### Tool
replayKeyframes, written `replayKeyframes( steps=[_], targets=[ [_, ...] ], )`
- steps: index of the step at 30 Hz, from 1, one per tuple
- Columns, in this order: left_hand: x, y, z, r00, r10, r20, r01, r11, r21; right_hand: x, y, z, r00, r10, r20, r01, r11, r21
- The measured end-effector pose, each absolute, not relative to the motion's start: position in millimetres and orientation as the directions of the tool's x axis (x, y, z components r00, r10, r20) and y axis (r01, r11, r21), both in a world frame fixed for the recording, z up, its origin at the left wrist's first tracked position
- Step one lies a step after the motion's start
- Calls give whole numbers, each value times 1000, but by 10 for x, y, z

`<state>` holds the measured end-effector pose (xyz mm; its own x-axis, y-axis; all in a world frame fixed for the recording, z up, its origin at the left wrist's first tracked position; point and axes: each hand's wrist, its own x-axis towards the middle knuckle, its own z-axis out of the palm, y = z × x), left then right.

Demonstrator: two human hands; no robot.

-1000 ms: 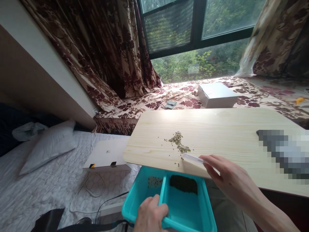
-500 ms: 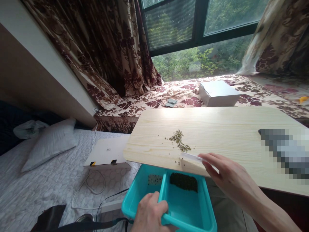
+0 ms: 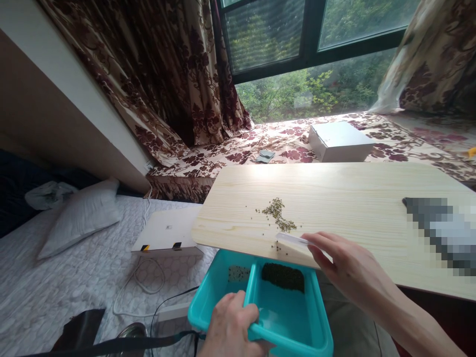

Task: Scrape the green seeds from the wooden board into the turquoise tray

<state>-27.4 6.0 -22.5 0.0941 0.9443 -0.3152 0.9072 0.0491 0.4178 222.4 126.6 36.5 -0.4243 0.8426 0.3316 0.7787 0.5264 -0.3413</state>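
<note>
Perhaps jerking my right hand's [image 3: 345,260] pinched card [image 3: 292,239] shoots seeds [image 3: 276,208] past the table's [image 3: 349,198] near edge and left hand's [image 3: 234,320] gripped tub [image 3: 282,315].

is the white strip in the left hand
No, the right hand holds the white strip, while the left hand grips the turquoise bin.

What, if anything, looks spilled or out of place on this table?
Small greenish grains lie in a ragged patch on the table, with others scattered apart, some near the edge beside the teal bin. It looks odd because they're loose rather than contained; whether they were spilled accidentally, I can't tell.
</note>
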Motion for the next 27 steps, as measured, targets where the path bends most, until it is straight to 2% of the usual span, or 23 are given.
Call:
replayKeyframes(
  steps=[11,18,21,27],
  targets=[
    [-277,71,-172,91,944,-318,906,54,420,2261,1201,384,-462,833,304,749,550,-369],
    [-266,53,-170,77,956,-282,897,58,439,2312,1116,376,-452,843,292,707,538,-460],
    [-266,61,-201,88,950,-301,900,54,433,2300,1130,348,-391,857,337,744,509,-432],
    [-281,52,-302,100,953,-287,907,31,421,2185,1189,308,-369,885,285,805,457,-377]
  ],
)
